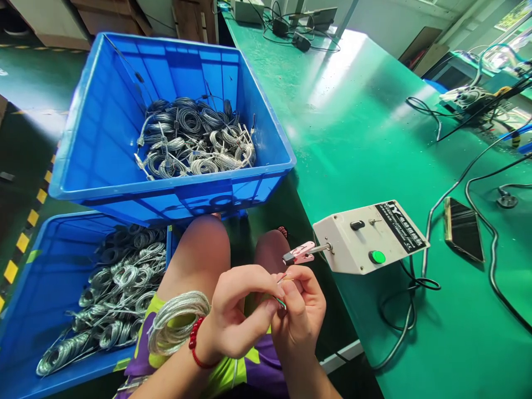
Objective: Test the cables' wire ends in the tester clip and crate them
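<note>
My left hand [245,310] and my right hand [301,305] meet above my lap, fingertips pinched together on thin coloured wire ends [282,279]. A green wire shows between the fingers; the rest is hidden by them. On my lap by the left wrist rests a coil of clear silvery cable [178,322]. Just beyond my fingertips, a pink clip [300,253] with a dark tip sits on the metal shaft of a beige machine box [368,238]. That box carries a black knob, a small toggle switch and a green button.
A large blue bin [174,197] of coiled cables stands at the upper left, and a lower blue bin [25,288] with more coils is beside my leg. On the green table [344,144] lie a phone [463,230], black cables [490,271] and a plug [507,198].
</note>
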`<move>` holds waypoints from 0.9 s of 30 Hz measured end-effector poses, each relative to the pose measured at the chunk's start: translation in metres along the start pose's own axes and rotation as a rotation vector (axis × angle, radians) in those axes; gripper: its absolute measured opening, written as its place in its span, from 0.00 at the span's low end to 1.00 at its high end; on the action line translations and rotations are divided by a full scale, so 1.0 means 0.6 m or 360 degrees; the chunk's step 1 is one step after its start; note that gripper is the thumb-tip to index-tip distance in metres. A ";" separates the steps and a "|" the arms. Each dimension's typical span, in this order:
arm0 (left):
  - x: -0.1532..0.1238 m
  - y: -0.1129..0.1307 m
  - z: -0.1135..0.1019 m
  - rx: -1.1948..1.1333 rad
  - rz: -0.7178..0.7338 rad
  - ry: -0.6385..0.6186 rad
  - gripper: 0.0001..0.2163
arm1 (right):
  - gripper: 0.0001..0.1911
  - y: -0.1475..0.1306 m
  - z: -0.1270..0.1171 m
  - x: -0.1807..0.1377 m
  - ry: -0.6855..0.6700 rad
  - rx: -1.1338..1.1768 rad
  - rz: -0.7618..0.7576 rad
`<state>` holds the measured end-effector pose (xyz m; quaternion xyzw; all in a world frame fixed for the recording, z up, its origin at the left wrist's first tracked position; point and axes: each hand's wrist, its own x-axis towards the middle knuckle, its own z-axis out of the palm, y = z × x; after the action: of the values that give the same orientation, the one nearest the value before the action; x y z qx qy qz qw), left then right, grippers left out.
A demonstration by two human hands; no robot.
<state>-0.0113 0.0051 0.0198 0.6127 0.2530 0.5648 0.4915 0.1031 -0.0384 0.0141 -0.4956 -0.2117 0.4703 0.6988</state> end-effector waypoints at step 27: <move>-0.007 -0.009 0.007 0.0178 -0.0047 0.0174 0.06 | 0.07 0.007 -0.015 -0.009 -0.0024 -0.0578 -0.0533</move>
<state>-0.0072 0.0026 0.0136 0.6036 0.3197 0.5751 0.4503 0.1056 -0.0474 0.0076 -0.5677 -0.3770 0.3059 0.6648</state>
